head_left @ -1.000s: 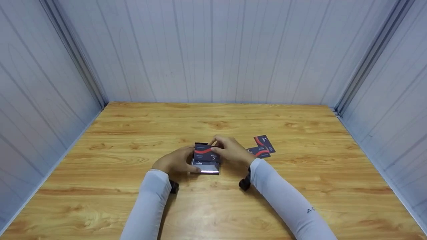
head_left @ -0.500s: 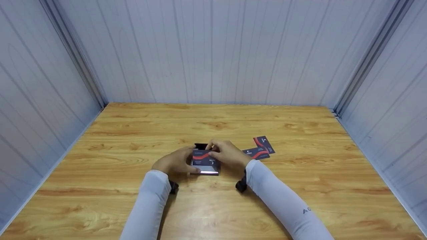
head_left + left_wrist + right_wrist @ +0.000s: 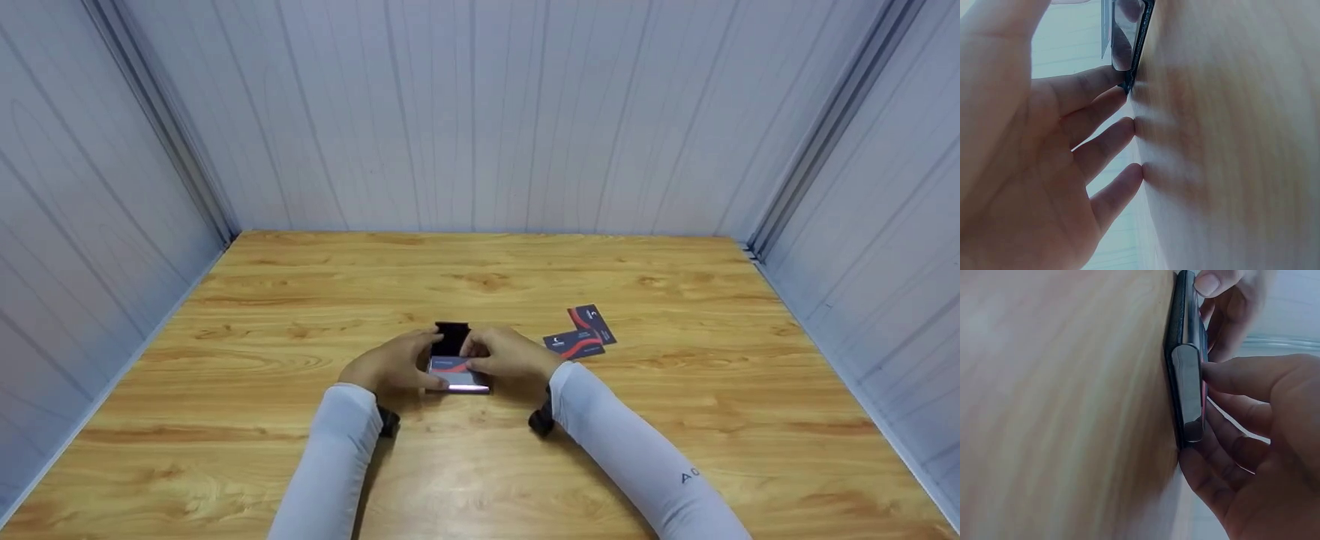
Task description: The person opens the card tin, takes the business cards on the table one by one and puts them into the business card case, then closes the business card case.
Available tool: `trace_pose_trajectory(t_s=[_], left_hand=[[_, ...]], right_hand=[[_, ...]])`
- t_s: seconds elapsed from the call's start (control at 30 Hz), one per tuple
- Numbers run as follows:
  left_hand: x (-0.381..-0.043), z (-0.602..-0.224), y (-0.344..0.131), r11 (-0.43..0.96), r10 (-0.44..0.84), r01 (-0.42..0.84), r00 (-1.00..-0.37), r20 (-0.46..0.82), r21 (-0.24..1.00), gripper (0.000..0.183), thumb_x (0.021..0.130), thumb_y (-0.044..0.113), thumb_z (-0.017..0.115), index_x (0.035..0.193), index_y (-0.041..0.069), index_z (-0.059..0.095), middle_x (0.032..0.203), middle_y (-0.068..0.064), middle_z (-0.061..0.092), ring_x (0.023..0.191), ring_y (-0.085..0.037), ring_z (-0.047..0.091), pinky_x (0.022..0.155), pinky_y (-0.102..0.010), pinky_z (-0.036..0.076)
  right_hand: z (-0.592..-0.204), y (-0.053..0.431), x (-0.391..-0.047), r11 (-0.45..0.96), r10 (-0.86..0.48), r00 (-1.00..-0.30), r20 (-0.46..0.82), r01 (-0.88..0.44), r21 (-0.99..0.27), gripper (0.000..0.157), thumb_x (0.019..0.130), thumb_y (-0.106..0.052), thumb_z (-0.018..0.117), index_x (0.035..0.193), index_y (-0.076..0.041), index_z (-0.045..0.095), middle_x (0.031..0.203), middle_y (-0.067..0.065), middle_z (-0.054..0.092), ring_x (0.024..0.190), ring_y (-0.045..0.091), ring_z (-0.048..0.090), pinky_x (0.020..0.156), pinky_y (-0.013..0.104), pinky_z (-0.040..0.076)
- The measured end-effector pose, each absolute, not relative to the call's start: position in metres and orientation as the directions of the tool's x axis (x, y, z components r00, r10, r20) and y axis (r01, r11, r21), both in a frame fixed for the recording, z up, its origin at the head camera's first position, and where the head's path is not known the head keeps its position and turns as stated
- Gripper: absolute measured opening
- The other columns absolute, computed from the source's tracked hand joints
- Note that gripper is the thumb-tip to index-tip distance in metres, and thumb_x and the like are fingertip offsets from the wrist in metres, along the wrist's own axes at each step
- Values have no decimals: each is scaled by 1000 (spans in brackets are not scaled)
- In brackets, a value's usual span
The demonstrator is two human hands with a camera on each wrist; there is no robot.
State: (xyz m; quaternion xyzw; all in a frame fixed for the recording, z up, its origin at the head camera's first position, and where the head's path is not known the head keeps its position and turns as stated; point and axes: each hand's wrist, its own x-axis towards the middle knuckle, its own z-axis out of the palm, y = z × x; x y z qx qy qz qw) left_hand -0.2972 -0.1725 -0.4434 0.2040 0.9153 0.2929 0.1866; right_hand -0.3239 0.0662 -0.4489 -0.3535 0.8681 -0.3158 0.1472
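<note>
An open business card case (image 3: 469, 388), black with a shiny metal body, lies on the table. Its dark lid (image 3: 452, 336) is folded back to the far side. My left hand (image 3: 391, 363) holds the case by its left side, thumb at the near metal edge and fingers towards the back. With thumb and fingers, my right hand (image 3: 516, 354) pinches a dark business card (image 3: 448, 362) with a red wave, which lies in the metal body. In the right wrist view, the right thumb (image 3: 1235, 377) is on top of the case (image 3: 1188, 379). The right fingers hide part of the card.
Two more business cards (image 3: 576, 343) lie overlapping on the wooden table (image 3: 675, 390), right of the right hand. Pale panelled walls (image 3: 480, 120) enclose the table at the back and sides.
The right hand has moved the card down and towards the near edge, into the metal body, uncovering more of the dark lid. The left hand has stayed almost in place on the case.
</note>
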Motion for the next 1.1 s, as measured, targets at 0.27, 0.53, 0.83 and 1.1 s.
trace_pose_trajectory(t_s=[0.27, 0.53, 0.83, 1.1], left_hand=[[-297, -442, -173, 753, 482, 263, -844, -234, 604, 91, 89, 39, 78, 159, 9, 29, 164, -14, 22, 149, -32, 21, 118, -51, 24], [-298, -441, -174, 751, 485, 273, -845, -223, 601, 92, 88, 40, 79, 158, 8, 30, 163, -15, 22, 149, -33, 21, 118, -52, 23], [-300, -445, -175, 737, 495, 279, -843, -210, 616, 94, 85, 41, 81, 157, 6, 31, 163, -16, 23, 149, -33, 21, 118, -50, 24], [-299, -444, -174, 744, 486, 274, -848, -212, 609, 94, 85, 42, 80, 158, 8, 31, 163, -15, 23, 149, -33, 21, 118, -50, 23]], right_hand=[[-448, 65, -324, 554, -729, -684, -13, -578, -599, 15, 98, -13, 67, 111, -7, 70, 102, 1, 68, 94, 13, 64, 84, 30, 53], [-447, 64, -323, 544, -735, -678, -4, -586, -600, 19, 97, -10, 67, 115, -6, 73, 103, 4, 69, 93, 15, 64, 83, 31, 54], [-447, 66, -323, 534, -751, -660, -1, -606, -590, 20, 97, -6, 66, 115, -6, 72, 101, 4, 68, 92, 16, 63, 82, 32, 53], [-445, 72, -323, 525, -753, -658, -12, -589, -614, 23, 99, -9, 64, 121, -7, 70, 110, 5, 68, 102, 16, 63, 89, 31, 53]])
